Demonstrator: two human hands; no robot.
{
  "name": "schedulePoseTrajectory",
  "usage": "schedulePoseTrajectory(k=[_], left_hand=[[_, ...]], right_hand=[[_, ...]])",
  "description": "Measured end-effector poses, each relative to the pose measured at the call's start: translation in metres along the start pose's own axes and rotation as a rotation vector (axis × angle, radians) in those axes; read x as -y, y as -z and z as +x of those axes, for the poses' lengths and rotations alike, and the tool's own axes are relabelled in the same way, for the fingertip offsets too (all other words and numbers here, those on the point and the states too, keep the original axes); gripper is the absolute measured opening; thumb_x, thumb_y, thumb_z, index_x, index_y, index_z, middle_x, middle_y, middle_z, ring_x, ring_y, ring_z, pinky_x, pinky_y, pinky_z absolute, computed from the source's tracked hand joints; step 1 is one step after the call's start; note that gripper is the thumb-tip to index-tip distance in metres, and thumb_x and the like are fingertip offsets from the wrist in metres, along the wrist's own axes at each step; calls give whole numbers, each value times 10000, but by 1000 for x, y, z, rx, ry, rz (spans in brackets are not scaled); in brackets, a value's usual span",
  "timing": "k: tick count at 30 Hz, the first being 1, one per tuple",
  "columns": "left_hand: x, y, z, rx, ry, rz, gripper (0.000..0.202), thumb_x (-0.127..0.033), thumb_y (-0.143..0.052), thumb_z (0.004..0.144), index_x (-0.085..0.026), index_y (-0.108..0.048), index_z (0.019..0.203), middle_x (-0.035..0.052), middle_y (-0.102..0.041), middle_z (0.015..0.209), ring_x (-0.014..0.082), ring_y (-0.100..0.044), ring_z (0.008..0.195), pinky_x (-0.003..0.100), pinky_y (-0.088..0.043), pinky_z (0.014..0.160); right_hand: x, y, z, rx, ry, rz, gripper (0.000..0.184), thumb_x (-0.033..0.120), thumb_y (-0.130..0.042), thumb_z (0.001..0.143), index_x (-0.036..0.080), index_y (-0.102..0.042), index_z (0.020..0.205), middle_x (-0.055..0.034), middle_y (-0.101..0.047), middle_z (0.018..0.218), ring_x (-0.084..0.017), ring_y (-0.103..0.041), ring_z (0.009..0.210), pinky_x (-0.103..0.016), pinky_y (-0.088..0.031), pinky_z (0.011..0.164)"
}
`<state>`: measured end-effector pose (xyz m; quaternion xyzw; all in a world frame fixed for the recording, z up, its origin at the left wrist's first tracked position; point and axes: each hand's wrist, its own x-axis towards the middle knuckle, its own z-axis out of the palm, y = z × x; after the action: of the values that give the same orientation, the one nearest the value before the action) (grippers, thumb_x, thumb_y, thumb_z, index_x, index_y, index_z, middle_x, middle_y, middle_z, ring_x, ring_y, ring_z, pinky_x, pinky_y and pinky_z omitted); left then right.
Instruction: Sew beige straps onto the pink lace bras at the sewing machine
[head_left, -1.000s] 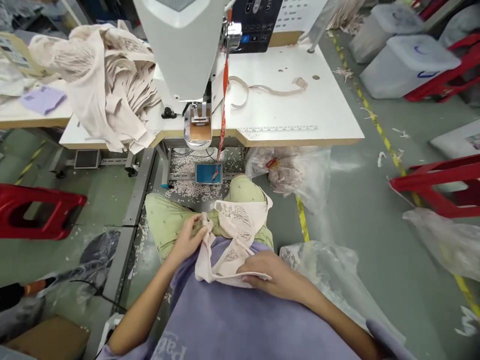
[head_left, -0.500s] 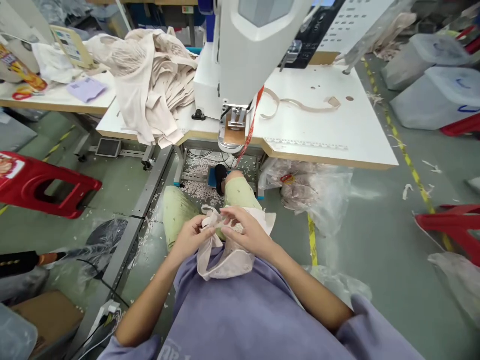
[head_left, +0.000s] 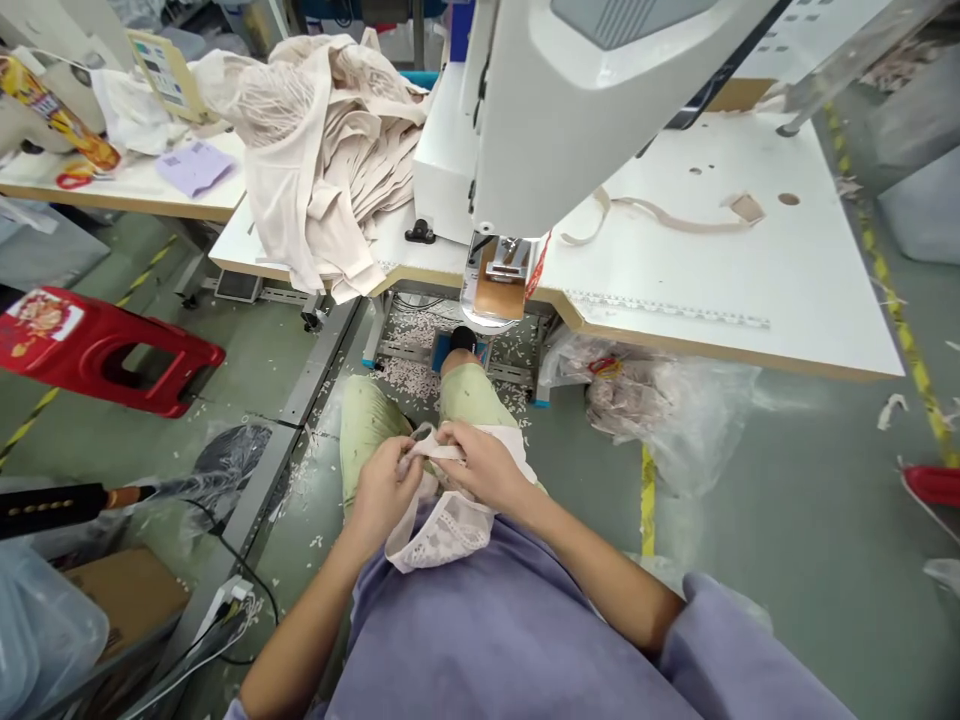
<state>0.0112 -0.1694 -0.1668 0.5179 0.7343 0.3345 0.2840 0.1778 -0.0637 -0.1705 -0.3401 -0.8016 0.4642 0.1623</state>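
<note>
Over my lap, my left hand (head_left: 387, 482) and my right hand (head_left: 480, 462) pinch the edge of a pale beige lace garment (head_left: 448, 530). A short stretch of its band runs between the fingers of both hands. The lace part hangs below, against the purple shirt, and some pale cloth lies over the right thigh. Beyond my knees stands a white sewing machine (head_left: 577, 110); its narrow arm with presser foot and brown plate (head_left: 501, 296) juts toward me, apart from both hands.
A heap of beige garment pieces (head_left: 345, 170) lies on the white table (head_left: 675, 270) left of the machine. A beige strap (head_left: 675, 222) lies to the right. A red stool (head_left: 112, 350) stands at left, and a plastic bag of scraps (head_left: 660, 400) hangs under the table.
The view has swung left, so the machine appears larger and further right. My hands have drawn the garment's band into a straighter stretch between them, and the lace part hangs more spread out.
</note>
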Motion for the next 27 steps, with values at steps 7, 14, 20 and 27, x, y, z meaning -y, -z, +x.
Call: schedulePoseTrajectory(k=[7,14,20,27], left_hand=[[-12,-9,9,48,-18,-24,285,-342,-459,1000,-198,-695,1071,69,-703,1036,201,-641,961,286,-469,819],[19,3,18,-190,207,-17,365,-456,-438,994,-171,-652,914,20,-643,740,159,-580,659,247,-443,618],[78,14,27,-210,335,-25,497,-582,-413,930,-143,-643,965,50,-661,726,181,-592,573,293,-494,565],[59,-11,5,-140,82,-31,612,-727,-471,824,-184,-738,907,148,-748,993,356,-682,992,519,-540,896]], right_hand=[[-19,17,-12,44,-141,69,138,367,-597,915,237,-641,937,24,-638,767,-153,-542,673,-270,-346,631],[-42,49,-41,-80,-269,271,192,408,-615,859,218,-609,833,37,-511,622,-137,-447,583,-268,-320,573],[-88,129,-82,-619,-415,644,343,510,-749,778,231,-581,884,94,-315,527,-83,-238,446,-229,-170,434],[-40,241,-55,-810,-85,443,373,543,-708,837,265,-580,1048,18,-591,757,-97,-408,500,-238,-409,463]])
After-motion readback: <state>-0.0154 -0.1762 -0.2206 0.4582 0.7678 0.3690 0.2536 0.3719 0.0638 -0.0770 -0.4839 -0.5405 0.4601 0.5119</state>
